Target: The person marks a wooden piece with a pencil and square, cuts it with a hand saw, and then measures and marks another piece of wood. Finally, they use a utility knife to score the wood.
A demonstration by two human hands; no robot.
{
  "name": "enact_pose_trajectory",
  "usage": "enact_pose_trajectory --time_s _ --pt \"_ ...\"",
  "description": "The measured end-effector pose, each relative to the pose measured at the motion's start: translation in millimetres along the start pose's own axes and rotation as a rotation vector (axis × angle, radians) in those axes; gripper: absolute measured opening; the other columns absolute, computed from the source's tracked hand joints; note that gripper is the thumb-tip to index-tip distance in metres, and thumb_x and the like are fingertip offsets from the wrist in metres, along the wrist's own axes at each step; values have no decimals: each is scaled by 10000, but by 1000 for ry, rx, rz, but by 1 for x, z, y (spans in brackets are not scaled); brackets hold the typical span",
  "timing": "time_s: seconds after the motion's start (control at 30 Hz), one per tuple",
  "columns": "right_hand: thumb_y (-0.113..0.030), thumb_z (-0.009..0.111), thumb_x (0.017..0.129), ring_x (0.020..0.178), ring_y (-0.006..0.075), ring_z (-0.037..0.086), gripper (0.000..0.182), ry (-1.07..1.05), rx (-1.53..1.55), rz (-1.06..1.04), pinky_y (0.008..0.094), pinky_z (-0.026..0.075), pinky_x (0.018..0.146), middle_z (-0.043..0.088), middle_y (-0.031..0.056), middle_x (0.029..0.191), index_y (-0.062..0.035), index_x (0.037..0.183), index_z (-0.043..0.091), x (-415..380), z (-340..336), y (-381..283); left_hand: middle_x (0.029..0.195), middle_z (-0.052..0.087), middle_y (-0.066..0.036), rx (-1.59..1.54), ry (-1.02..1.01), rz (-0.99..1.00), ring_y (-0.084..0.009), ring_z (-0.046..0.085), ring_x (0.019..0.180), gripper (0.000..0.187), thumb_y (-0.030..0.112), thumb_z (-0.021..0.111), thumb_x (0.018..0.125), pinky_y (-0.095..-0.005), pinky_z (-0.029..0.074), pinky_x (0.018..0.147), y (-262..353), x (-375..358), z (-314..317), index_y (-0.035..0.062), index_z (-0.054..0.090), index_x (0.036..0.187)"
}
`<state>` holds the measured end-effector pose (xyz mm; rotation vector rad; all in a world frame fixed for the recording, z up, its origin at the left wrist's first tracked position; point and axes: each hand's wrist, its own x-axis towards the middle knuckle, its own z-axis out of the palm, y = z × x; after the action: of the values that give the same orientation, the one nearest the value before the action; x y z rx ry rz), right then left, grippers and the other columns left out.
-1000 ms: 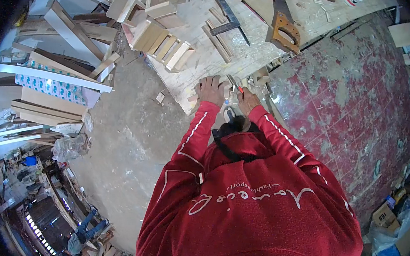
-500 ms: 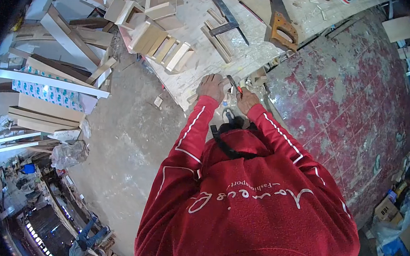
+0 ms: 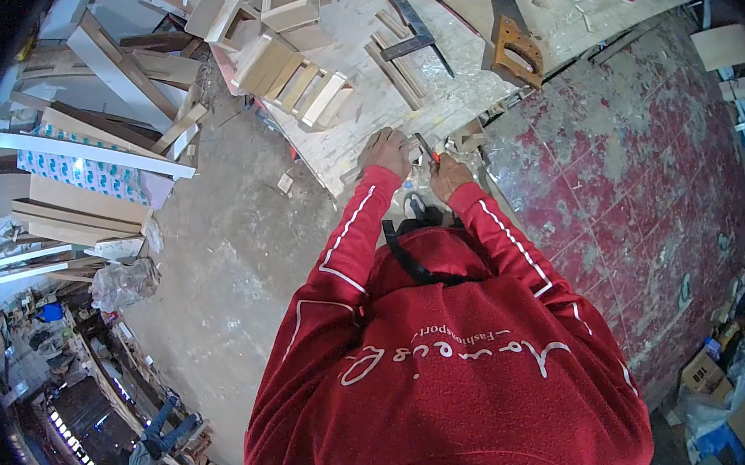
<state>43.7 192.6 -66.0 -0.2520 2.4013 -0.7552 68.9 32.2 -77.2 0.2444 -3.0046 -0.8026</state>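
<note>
1. The right hand (image 3: 450,175) is closed around the near end of a slim tool (image 3: 424,145), red close to the fingers and dark farther out. What kind of tool it is cannot be told.

2. The tool is located between the two hands, nearer to the right. Its long axis is slanted forward and leftward from the right hand, so that its far end is pointed to the space just ahead of the gap between the hands.

3. The left hand (image 3: 386,151) is laid back upward, fingers forward, on the near corner of the bench (image 3: 459,98). Whether anything is gripped or pinned beneath it cannot be told. A small pale piece (image 3: 416,155) is seen just beside its right edge, on the side facing the tool.

4. Straight ahead of both hands, thin wooden strips (image 3: 394,74) are laid side by side, with a metal square (image 3: 417,47) rested across them.

5. Ahead and to the left of the left hand, a slatted wooden piece (image 3: 299,85) is placed.

6. Ahead and to the right of the right hand, a saw (image 3: 507,36) is laid, its wooden handle turned toward the hands.
</note>
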Motion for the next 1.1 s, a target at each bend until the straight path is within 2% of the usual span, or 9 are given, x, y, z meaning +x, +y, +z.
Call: enact_pose_trajectory --time_s 0.27,0.37,0.43,0.57,0.67,0.83,0.87,1.0,1.1 --pt "-234 455 827 903 420 595 361 -138 -101 28 455 464 806 604 297 935 56 1035 509 1 -1 -9 1002 531 -132 27 0 21 -325 515 974 205 151 582 729 -412 427 828 -2 0 6 77 557 919" --pt "-217 442 825 907 420 596 357 -125 -64 57 452 464 814 605 300 937 59 1040 508 -3 0 -9 1000 534 -134 31 30 37 -330 514 970 199 149 577 730 -415 428 826 -4 2 8 79 563 917" --pt "-266 471 852 818 451 596 335 -29 -36 9 509 457 726 594 320 804 39 984 510 0 11 1 989 538 -137 28 36 87 -335 512 966 204 150 582 727 -417 428 827 -8 1 8 82 570 919" --pt "-305 428 884 802 461 583 346 -47 98 -11 525 447 715 595 305 823 19 962 522 2 6 7 973 545 -136 -8 23 58 -337 512 955 198 139 581 728 -410 422 838 -2 -1 1 82 580 917" --pt "-316 429 887 779 459 584 354 48 124 -61 524 449 712 601 285 807 16 959 527 3 16 16 942 552 -124 -6 84 117 -324 516 930 164 136 585 735 -395 416 843 -1 -6 3 85 598 891" --pt "-310 428 889 745 440 600 339 17 58 -49 502 468 694 600 288 771 7 957 528 1 13 15 864 548 -93 55 234 291 -295 509 865 112 145 596 738 -401 408 797 -6 -10 18 86 620 830" --pt "-305 425 892 728 426 614 334 30 29 -82 482 484 678 603 289 763 4 964 529 3 16 19 864 548 -93 56 233 291 -295 509 865 112 145 596 738 -401 408 797 -10 -12 24 86 620 830" --pt "-299 435 887 720 429 610 310 -13 20 -84 490 479 670 600 283 746 -11 966 517 -5 13 16 882 537 -107 70 225 233 -307 493 887 118 141 584 743 -406 397 794 -11 -12 29 73 617 834" --pt "-297 445 883 703 437 603 296 91 32 -169 499 475 658 596 277 715 -16 952 506 -13 9 11 856 534 -113 102 233 261 -315 481 864 140 107 551 745 -413 388 785 -11 -12 33 76 631 855"
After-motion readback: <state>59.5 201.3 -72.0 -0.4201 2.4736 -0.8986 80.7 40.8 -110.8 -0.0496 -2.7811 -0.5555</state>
